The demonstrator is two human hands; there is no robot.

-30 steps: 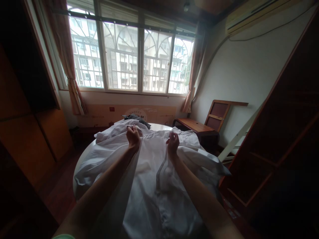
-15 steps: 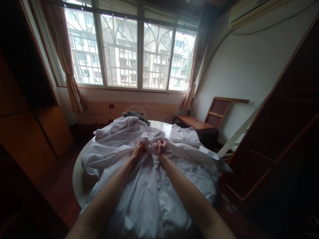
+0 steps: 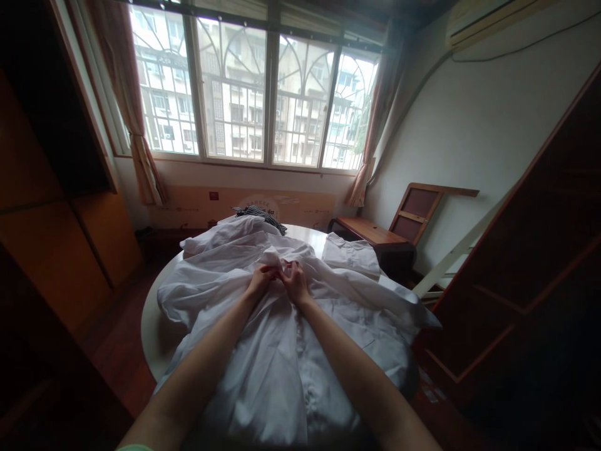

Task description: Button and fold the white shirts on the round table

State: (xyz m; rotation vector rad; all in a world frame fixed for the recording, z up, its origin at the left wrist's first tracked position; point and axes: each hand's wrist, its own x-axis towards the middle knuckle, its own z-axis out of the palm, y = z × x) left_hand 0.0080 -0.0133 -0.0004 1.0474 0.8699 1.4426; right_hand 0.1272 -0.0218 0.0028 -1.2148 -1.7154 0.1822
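1. Both grips are closed: my left hand (image 3: 261, 280) and my right hand (image 3: 295, 282) meet, fingers pinched on the bunched collar end of the white shirt (image 3: 282, 351), knuckle to knuckle.
2. Nearest me, my two forearms run up from the bottom edge and converge on that bunch; the shirt's body lies spread flat between and under them, with its button placket running down the middle toward me.
3. I see the shirt draped over the round white counter (image 3: 153, 326), whose bare rim shows at the left; cloth hangs past the near edge.
4. Just beyond my hands lies more crumpled white fabric (image 3: 225, 235), heaped toward the far side of the counter.
5. To the right of that heap, a smaller folded white garment (image 3: 350, 255) lies flat on the counter, apart from my hands.
6. At the far edge, a dark striped garment (image 3: 261, 215) lies behind the white heap.
7. Past the counter on the right stands a low wooden bench (image 3: 370, 233) with a framed wooden panel (image 3: 417, 210) leaning against the wall.
8. Farthest off, I see the barred window (image 3: 248, 88) with curtains (image 3: 141, 156) at each side.
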